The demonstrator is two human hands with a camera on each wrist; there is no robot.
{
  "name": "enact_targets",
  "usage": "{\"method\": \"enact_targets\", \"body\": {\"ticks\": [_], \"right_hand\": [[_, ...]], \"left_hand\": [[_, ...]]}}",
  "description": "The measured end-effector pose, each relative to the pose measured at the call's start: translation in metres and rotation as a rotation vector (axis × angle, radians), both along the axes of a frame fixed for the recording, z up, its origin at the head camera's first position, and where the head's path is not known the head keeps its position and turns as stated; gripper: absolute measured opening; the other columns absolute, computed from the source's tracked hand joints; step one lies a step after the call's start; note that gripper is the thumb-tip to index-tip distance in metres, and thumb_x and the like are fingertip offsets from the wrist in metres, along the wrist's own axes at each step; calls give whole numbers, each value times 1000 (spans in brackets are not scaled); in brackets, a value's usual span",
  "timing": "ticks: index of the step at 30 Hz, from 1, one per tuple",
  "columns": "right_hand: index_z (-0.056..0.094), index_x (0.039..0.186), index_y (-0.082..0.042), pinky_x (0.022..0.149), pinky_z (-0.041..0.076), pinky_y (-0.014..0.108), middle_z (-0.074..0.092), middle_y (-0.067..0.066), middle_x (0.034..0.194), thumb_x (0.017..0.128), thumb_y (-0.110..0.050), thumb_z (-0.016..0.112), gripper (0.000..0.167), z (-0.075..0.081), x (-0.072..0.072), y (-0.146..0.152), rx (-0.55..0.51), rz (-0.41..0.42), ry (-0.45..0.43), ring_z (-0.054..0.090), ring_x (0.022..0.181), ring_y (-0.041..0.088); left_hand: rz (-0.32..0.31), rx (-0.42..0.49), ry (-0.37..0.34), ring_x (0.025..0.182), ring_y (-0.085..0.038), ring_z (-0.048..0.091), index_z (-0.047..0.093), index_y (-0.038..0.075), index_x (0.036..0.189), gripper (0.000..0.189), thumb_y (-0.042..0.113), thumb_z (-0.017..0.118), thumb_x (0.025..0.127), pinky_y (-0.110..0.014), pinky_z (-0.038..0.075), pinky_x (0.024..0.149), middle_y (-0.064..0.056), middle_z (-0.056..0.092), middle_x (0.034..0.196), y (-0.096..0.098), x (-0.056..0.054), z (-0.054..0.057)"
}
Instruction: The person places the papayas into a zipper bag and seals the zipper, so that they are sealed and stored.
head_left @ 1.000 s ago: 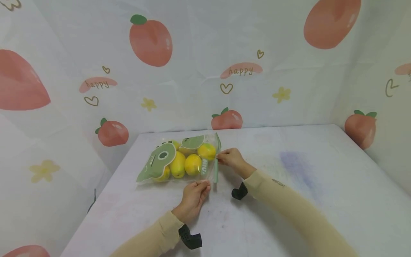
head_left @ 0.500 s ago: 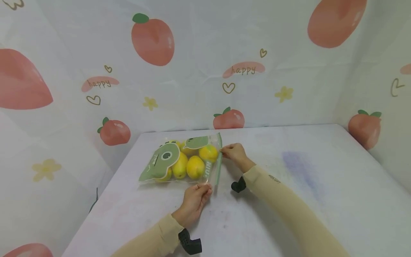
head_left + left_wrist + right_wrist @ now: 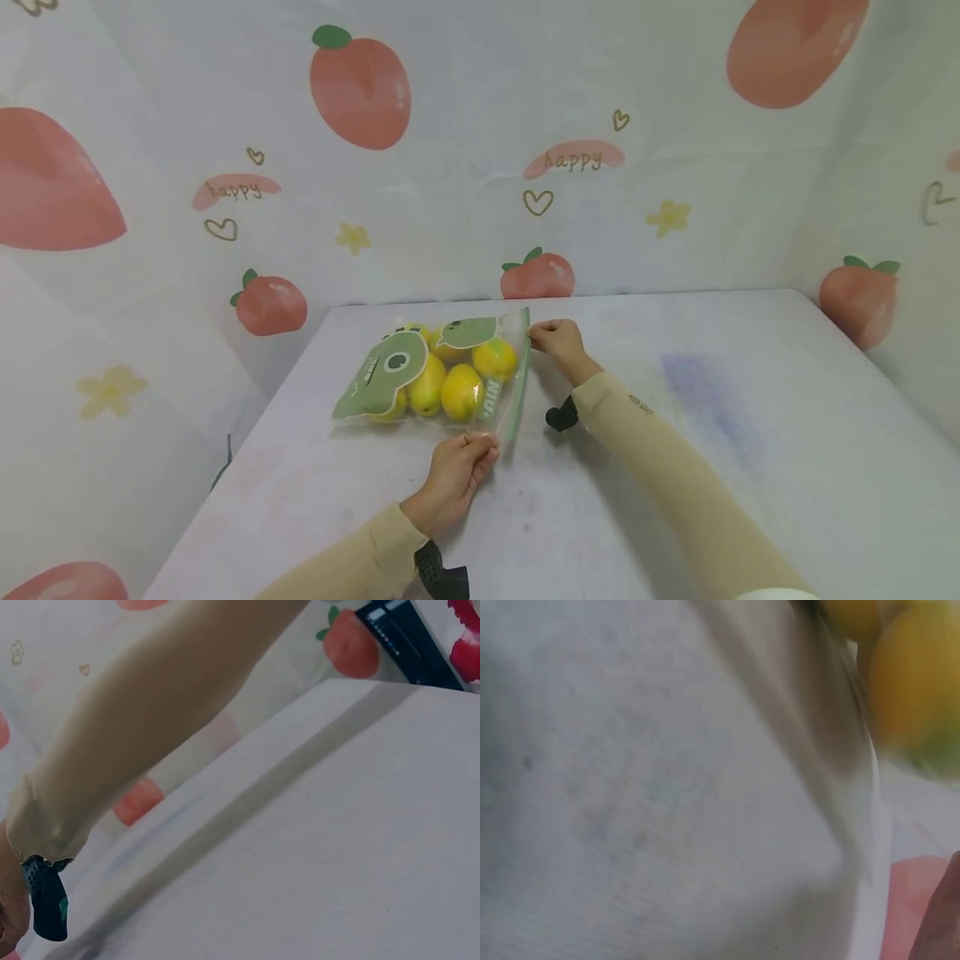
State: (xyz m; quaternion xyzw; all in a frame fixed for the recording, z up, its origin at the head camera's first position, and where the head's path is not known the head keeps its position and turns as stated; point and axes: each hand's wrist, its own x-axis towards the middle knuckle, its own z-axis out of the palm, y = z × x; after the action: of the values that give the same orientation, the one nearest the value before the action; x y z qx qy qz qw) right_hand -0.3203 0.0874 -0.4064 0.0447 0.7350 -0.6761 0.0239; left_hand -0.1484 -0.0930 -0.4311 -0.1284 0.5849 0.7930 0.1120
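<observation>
A clear zip bag point(image 3: 502, 408) with green dinosaur print lies on the table, filled with several yellow fruits point(image 3: 461, 392), some tinged green. Its green zip strip point(image 3: 519, 383) runs along the right side. My left hand point(image 3: 453, 475) pinches the bag's near right corner between thumb and fingers. Farther back, my right hand point(image 3: 558, 343) pinches the strip close to its far end. Whether the strip is sealed cannot be told. The right wrist view shows a blurred yellow fruit point(image 3: 919, 682) and part of a finger point(image 3: 941, 922).
The white table point(image 3: 637, 500) has a faint purple stain point(image 3: 705, 400) on the right. A cloth backdrop point(image 3: 450, 208) printed with peaches stands behind and beside it. Black wrist cameras point(image 3: 442, 575) sit on both sleeves. A dark blue object point(image 3: 412, 645) appears in the left wrist view.
My right hand has slid along the zip strip, from about its middle toward its far end. The bag has shifted slightly right. My left hand keeps its pinch, moving slightly nearer.
</observation>
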Motion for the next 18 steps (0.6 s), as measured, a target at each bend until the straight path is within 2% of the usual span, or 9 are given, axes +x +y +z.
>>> {"method": "enact_targets", "body": {"ticks": [3,9,14,18], "right_hand": [[62,116,13,87,56,27,62,19,112,93,-9,62,32,-1,-4,0,-12,-12,29,65,74,5],[61,115,12,88,55,29,64,18,108,93,-10,63,31,-1,-11,5,-20,-38,54,65,73,4],[61,116,11,88,56,30,65,16,103,93,-10,63,31,2,-13,12,-11,-44,78,64,69,2],[59,118,10,88,56,30,65,18,107,93,-11,64,33,5,-15,17,-23,-43,66,65,69,1]], "left_hand": [[-7,-1,2,75,-2,60,61,-5,98,10,4,59,93,-13,53,73,-1,61,84,-2,1,-1],[-19,4,-13,71,-1,58,62,2,86,7,3,60,92,-12,53,71,0,59,81,-3,4,-5],[-39,0,-21,71,-1,58,64,2,86,7,2,60,92,-13,53,71,0,59,84,-3,8,-6],[-42,15,-13,72,-1,59,66,2,86,8,2,59,92,-13,53,72,-1,61,86,-3,10,-8]]}}
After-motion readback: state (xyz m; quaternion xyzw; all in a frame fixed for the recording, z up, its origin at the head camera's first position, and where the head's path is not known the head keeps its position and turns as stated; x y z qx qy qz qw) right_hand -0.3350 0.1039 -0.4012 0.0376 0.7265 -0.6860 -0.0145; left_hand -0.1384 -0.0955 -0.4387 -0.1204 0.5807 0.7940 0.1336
